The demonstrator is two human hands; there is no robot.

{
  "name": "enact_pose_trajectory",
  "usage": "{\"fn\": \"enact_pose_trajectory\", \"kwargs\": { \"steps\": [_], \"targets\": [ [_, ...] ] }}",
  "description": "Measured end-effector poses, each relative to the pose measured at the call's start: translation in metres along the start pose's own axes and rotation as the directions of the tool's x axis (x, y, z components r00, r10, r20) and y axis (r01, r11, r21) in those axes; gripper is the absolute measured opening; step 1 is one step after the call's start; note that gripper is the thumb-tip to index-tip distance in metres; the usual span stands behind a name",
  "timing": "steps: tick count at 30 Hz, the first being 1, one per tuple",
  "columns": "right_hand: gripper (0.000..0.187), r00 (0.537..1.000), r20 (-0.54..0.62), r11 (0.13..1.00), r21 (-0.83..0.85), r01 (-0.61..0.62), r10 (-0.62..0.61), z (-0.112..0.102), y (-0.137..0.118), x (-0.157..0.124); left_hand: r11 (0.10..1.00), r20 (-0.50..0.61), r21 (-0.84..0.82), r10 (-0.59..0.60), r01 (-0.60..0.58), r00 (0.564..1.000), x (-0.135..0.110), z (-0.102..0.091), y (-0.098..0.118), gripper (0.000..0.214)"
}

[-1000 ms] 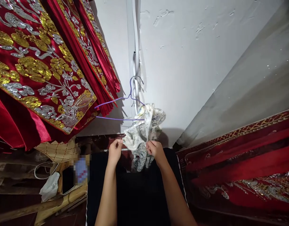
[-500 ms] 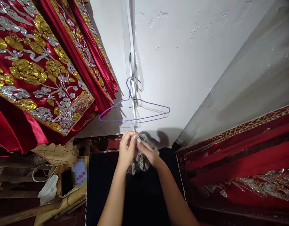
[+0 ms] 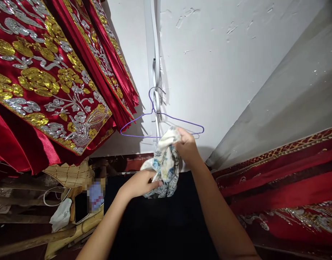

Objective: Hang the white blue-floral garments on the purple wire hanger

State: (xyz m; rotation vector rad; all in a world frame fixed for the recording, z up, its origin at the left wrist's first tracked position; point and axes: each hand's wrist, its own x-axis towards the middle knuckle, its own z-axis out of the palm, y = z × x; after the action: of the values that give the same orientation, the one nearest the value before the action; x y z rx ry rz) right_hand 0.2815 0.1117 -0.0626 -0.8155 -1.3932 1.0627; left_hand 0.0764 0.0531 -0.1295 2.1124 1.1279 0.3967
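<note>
A crumpled white cloth with a blue and grey floral print hangs between my hands, its kind hidden by the folds. My right hand is closed on its upper end, in front of the lower bar of a purple wire hanger. Lower down, my left hand grips the left side of the cloth, thumb and fingers round a fold. The hanger hangs bare from a grey metal fitting on the wall.
Red satin cloths with gold and silver embroidery hang at the upper left. Red embroidered fabric lies along the right. A phone, a crumpled white tissue and a cable sit on a bamboo-framed surface at the lower left.
My hands were close together at the cloth; now they are apart, the right raised toward the hanger and the left lower and further left. The cloth is lifted and more spread out.
</note>
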Motion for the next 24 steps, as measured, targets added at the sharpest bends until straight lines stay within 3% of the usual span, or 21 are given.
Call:
{"fn": "enact_pose_trajectory", "kwargs": {
  "steps": [3, 6, 10, 16, 18, 20, 24],
  "targets": [
    [0.035, 0.99, -0.126, 0.995, 0.089, -0.055, 0.066, -0.001, 0.017, 0.018, 0.992, 0.013, 0.116, -0.047, 0.045, 0.999, -0.004, -0.003, -0.011, 0.032],
    [0.036, 0.985, -0.063, 0.981, -0.103, -0.167, 0.161, -0.005, 0.049, 0.035, 0.93, -0.102, 0.292, -0.201, 0.223, 0.974, -0.012, -0.013, -0.023, 0.033],
    [0.027, 0.98, -0.015, 0.903, -0.386, -0.19, 0.2, -0.012, 0.085, 0.04, 0.808, -0.266, 0.404, -0.344, 0.428, 0.901, -0.027, -0.036, -0.037, 0.035],
    [0.017, 0.993, -0.047, 0.878, -0.464, -0.12, 0.111, -0.025, 0.09, 0.017, 0.618, -0.328, 0.426, -0.575, 0.661, 0.749, -0.055, -0.079, -0.052, 0.032],
    [0.022, 0.996, -0.037, 0.876, -0.475, -0.091, 0.083, -0.028, 0.084, 0.009, 0.634, -0.388, 0.406, -0.532, 0.658, 0.753, -0.06, -0.093, -0.05, 0.032],
    [0.028, 0.998, -0.035, 0.876, -0.478, -0.07, 0.06, -0.028, 0.079, 0.003, 0.716, -0.494, 0.361, -0.396, 0.597, 0.774, -0.059, -0.105, -0.044, 0.035],
    [0.03, 1.0, -0.007, 0.884, -0.467, -0.028, 0.028, -0.025, 0.071, -0.002, 0.933, -0.622, 0.244, -0.06, 0.266, 0.781, -0.036, -0.114, -0.032, 0.034]
  ]
}}
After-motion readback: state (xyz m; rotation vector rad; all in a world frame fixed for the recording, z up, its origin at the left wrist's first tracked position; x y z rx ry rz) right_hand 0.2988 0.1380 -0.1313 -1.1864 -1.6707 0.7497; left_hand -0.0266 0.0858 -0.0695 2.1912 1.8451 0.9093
